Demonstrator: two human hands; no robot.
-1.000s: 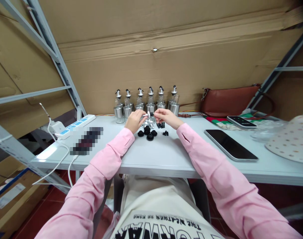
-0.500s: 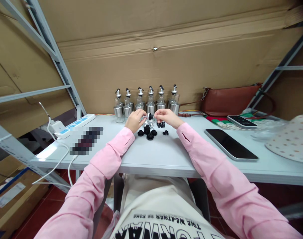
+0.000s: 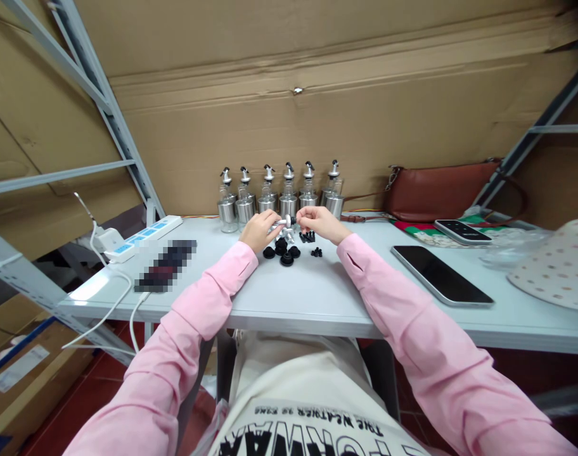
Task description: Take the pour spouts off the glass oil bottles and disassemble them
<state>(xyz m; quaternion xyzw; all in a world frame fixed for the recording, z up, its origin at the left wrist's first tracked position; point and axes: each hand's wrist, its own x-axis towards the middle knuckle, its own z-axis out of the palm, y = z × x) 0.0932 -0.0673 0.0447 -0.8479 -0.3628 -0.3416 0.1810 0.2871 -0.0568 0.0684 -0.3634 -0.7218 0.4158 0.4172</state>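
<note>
My left hand [image 3: 260,232] has its fingers closed round the silver spout of a bottle pourer [image 3: 288,221], which lies nearly level above the table. At the pourer's black stopper end, the fingertips of my right hand [image 3: 321,221] are pinched together and appear to touch it; the exact contact is too small to see. Below the hands sit several black ribbed stoppers [image 3: 286,258] and silver pourer heads [image 3: 288,236], partly hidden by the hands. Beneath my right hand lie black spout pieces [image 3: 308,237] and small black caps [image 3: 316,252].
Glass-and-steel bottles [image 3: 288,204] with pourers stand along the cardboard wall [image 3: 317,126]. At right are a phone [image 3: 441,275], a brown bag [image 3: 436,193], a second device [image 3: 462,232] and a dotted hat [image 3: 555,266]. A power strip [image 3: 144,237] and cables lie left.
The pourer has turned so its black stopper points more to the right, towards my right fingertips. My right hand has closed in on that end slightly. The loose parts stay put.
</note>
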